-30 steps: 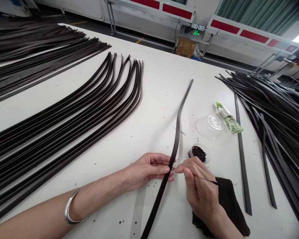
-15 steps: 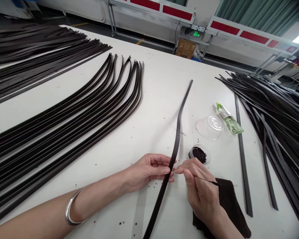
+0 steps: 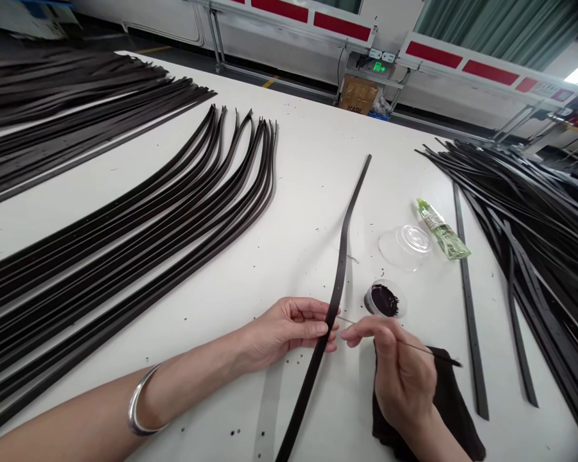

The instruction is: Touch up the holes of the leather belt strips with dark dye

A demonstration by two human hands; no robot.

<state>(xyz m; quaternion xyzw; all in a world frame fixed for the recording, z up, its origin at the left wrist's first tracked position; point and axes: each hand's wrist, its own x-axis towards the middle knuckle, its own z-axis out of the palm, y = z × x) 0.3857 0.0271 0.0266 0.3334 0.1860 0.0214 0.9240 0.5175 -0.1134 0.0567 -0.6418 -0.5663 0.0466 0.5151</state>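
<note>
A long black strap (image 3: 343,260) with small holes stands bent above the white table, its far end rising up and away from me. My left hand (image 3: 293,330) pinches it between thumb and fingers near its middle. My right hand (image 3: 399,366) is closed on a thin stick (image 3: 421,348), whose dark end sticks out behind the hand. The stick's slim front tip comes close to the strap's right edge by my left fingertips; whether it touches is too small to tell. A small clear cup (image 3: 385,299) of dark stuff stands just beyond my right hand.
A dark cloth (image 3: 443,391) lies under my right forearm. Beyond the cup are a clear lid (image 3: 407,247) and a green tube (image 3: 443,229). Rows of black straps (image 3: 139,240) cover the left; a heap of straps (image 3: 534,212) lies at right. Small dark bits dot the table.
My right hand has drawn back a little to the right and down, so more of the stick shows at both ends. My left hand and the strap have hardly moved.
</note>
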